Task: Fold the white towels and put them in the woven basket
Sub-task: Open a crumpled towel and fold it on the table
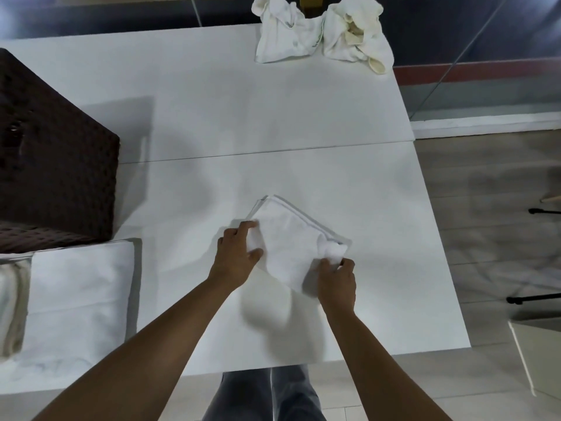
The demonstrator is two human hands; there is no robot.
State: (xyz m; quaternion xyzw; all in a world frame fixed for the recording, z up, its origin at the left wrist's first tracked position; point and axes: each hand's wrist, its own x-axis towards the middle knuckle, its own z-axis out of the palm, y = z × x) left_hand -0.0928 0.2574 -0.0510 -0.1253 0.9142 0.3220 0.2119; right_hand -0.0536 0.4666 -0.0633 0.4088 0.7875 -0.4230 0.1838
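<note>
**Layout on the worktop**

A folded towel (294,238) lies near the worktop's (212,117) front middle. The basket (54,159) stands at far left, a folded stack (79,296) before it. Crumpled towels (321,34) sit at the back edge.

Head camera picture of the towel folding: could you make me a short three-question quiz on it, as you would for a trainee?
1. True or false: both hands grip the folded towel on the white table.
2. Where does the woven basket stand?
A. At the table's left edge
B. On the floor
C. Beside the unfolded towels
3. Fill in: the unfolded towels lie at the table's ____ edge.

Key
1. True: the left hand holds its left corner, the right hand pinches its right corner.
2. A
3. far
</note>
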